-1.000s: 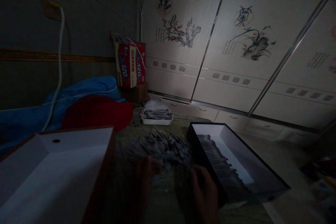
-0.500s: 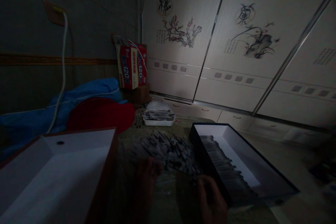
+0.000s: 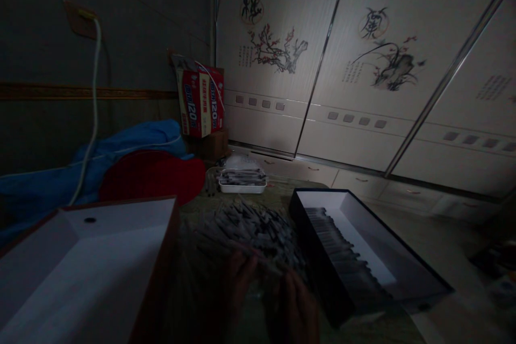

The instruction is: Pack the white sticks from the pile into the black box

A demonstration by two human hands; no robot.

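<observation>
Close together over the near side of the pile are my two hands, dim and blurred. My left hand (image 3: pixel 238 279) has its fingers pinched near a slim pen-like stick (image 3: pixel 264 259), which shows a pinkish stretch at its left. At the stick's right end, the fingers of my right hand (image 3: pixel 297 303) are closed. Just beyond lies a loose pile of slim grey and dark pen-like sticks (image 3: pixel 258 223). A dark-edged box (image 3: pixel 379 242) with a white inside stands to the right, holding a row of similar sticks (image 3: pixel 342 250) along its left side.
On the left is a large box (image 3: pixel 108 258) with a white inside and reddish-brown edges. A white tray (image 3: pixel 242 189) of sticks stands behind the pile. Further back are a red cushion-like item (image 3: pixel 153 174), blue fabric (image 3: pixel 133 137), a red carton (image 3: pixel 201 102) and cabinet doors (image 3: pixel 274 80).
My right hand has moved left, away from the right box, toward my left hand. My left hand has shifted slightly right and nearer, and a slim stick now shows between them.
</observation>
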